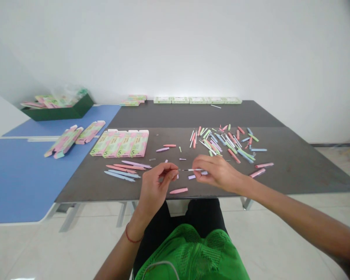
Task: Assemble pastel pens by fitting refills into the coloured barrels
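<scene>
My left hand (157, 181) and my right hand (216, 171) hover over the front edge of a dark grey table (294, 171). Between them runs a thin white pen refill (188, 170); the right fingers pinch its right end, while the left fingers pinch its left tip together with a small part I cannot make out. A pink pen piece (178, 190) lies just below the hands. A small lilac piece (191, 177) lies under the right fingers. Several assembled pastel pens (125, 169) lie to the left of my left hand.
A heap of loose pastel pen parts (227, 142) lies behind the right hand. Several pink-green flat cartons (121, 143) lie at the left, more (196, 100) along the far edge. A blue table (17, 175) adjoins on the left, bearing a green tray (58, 112).
</scene>
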### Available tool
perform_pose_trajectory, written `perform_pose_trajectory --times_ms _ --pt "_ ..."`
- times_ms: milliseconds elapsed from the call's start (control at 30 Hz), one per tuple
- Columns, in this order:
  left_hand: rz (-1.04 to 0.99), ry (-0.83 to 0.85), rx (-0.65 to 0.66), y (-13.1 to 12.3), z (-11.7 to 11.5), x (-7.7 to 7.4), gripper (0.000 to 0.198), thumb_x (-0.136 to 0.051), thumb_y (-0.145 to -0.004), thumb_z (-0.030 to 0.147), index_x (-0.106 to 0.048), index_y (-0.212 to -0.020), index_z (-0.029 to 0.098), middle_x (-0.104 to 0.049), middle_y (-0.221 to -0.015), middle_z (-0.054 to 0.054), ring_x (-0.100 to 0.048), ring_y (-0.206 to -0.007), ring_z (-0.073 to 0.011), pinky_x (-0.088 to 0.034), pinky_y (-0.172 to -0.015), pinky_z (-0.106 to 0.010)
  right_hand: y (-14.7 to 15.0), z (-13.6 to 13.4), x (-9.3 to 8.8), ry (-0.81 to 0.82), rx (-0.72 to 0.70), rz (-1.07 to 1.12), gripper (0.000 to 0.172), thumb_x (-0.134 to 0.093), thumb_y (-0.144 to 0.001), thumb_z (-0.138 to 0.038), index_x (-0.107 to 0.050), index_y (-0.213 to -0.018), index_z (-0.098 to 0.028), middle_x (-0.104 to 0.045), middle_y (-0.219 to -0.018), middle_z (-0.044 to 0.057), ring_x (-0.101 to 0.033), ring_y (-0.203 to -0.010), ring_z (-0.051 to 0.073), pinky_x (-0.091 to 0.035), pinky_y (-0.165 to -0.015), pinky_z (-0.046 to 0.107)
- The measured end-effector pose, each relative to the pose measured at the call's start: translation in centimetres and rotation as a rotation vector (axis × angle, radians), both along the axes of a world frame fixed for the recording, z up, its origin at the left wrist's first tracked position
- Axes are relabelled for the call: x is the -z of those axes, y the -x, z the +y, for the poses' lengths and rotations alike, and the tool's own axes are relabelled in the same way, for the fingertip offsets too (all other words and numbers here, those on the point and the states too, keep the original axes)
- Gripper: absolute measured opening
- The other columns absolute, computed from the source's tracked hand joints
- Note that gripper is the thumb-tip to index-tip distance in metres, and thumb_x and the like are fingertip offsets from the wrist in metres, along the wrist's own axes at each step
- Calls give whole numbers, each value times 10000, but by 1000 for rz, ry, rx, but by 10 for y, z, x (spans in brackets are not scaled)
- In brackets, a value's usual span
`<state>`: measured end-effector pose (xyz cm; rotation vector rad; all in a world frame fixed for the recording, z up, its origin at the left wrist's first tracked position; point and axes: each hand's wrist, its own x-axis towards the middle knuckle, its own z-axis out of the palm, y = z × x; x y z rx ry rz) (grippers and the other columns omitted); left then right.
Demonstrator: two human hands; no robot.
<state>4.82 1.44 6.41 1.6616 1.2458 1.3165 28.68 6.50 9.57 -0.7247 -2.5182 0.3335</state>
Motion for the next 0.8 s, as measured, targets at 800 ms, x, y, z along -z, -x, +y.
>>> perform_pose_trajectory --times_ms 800 --pt "144 -114 24 -10 -7 -2 56 -712 -937 221 -758 -952 193 -780 -847 -7 -733 -736 -129 -581 -724 -206 5 -19 -9 -288 57 -135 203 -465 -1003 -133 -658 -938 -142 -703 -903 89 -595 -681 159 -378 -573 287"
